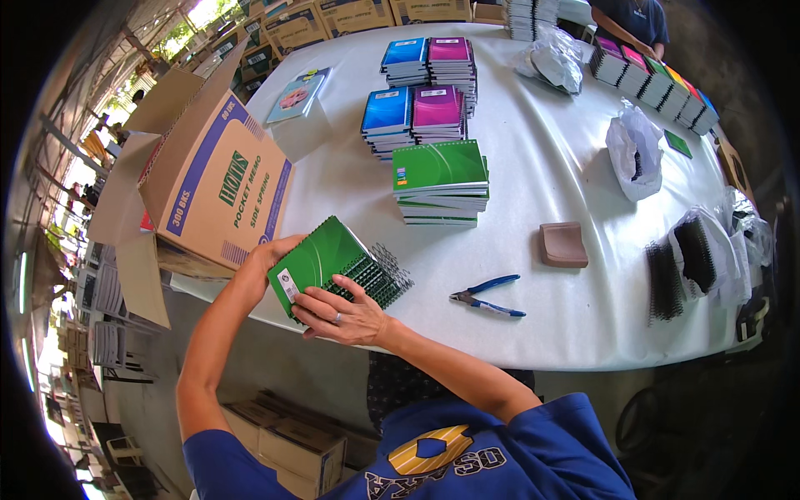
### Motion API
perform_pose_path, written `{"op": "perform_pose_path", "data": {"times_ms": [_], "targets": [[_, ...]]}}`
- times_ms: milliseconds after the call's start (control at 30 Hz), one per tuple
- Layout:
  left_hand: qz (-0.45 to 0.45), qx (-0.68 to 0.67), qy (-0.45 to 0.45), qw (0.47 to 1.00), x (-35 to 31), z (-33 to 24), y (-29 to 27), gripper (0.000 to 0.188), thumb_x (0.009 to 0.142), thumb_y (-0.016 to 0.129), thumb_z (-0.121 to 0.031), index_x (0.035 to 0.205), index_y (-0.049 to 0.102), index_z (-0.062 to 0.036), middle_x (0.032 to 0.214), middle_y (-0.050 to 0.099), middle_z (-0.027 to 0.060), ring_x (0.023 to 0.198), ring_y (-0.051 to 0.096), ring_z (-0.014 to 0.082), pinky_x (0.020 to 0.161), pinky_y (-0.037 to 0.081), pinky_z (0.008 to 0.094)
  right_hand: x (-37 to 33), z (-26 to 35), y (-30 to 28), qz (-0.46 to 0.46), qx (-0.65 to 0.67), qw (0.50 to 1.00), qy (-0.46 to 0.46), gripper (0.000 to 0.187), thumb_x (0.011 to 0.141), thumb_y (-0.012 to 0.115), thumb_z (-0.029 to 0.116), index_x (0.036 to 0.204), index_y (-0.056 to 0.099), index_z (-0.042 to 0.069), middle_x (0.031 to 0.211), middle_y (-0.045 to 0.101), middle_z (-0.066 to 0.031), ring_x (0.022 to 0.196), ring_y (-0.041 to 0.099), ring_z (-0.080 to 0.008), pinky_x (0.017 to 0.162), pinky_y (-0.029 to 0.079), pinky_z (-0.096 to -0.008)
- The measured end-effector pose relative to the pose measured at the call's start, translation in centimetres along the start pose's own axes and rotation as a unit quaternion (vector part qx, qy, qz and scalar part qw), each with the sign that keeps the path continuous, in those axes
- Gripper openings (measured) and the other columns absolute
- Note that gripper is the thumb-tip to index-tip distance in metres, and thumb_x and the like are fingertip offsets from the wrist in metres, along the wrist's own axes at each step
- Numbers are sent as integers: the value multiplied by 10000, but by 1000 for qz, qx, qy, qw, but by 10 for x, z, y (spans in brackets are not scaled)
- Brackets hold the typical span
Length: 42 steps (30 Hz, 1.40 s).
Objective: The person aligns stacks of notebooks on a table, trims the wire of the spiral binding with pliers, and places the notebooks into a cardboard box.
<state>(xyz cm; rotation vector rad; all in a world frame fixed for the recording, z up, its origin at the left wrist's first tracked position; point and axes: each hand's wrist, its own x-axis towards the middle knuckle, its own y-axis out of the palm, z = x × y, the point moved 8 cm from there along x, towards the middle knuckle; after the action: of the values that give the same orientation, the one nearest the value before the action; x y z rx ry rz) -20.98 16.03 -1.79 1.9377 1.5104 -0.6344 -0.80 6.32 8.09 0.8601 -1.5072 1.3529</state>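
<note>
Clasping green notebooks (321,254), right hand (343,317) atop, left hand (283,247) seemingly underneath.

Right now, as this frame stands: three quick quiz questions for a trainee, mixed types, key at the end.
1. Either/or: on which hand does a ring show, the left hand or the right hand?
2. True or false: the blue-handled pliers lie on the table, touching neither hand.
3. Fill the blank: the two magenta notebook stacks stand beside two ____ stacks.

Key:
1. Right hand.
2. True.
3. Blue.
</note>
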Motion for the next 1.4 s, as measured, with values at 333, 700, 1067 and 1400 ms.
{"op": "perform_pose_path", "data": {"times_ms": [333,700,1067,1400], "targets": [[-80,543,287,785,-71,-160,117,835,851,593,-628,1421,438,-39,1512,361,169,1454,211,305,1163,172,469,-123,-109,-152,381,-166,838,355,643,715,787,240,1244,513,-5,1247,503,-202,1221,448,-342,1043,343,-516],[36,782,26,621,-24,-97,178,712,741,696,-582,1261,628,-100,1469,455,-44,1447,157,418,1115,78,668,-99,-83,-145,368,-186,885,215,476,781,700,185,1178,551,-32,1247,490,-182,1157,484,-324,1019,399,-452],[68,660,188,724,-27,-127,200,689,880,609,-528,1406,476,-104,1434,463,190,1376,366,364,1119,301,450,-105,-76,-109,26,448,691,566,399,1025,430,404,1096,580,41,877,519,-28,784,474,-126,723,429,-289],[86,578,78,808,-23,-118,215,607,807,669,65,1361,550,-153,1143,673,66,969,603,111,928,487,295,-54,-7,-21,22,796,196,572,746,908,188,722,1008,518,60,771,498,-35,712,494,-181,702,451,-326]]}}
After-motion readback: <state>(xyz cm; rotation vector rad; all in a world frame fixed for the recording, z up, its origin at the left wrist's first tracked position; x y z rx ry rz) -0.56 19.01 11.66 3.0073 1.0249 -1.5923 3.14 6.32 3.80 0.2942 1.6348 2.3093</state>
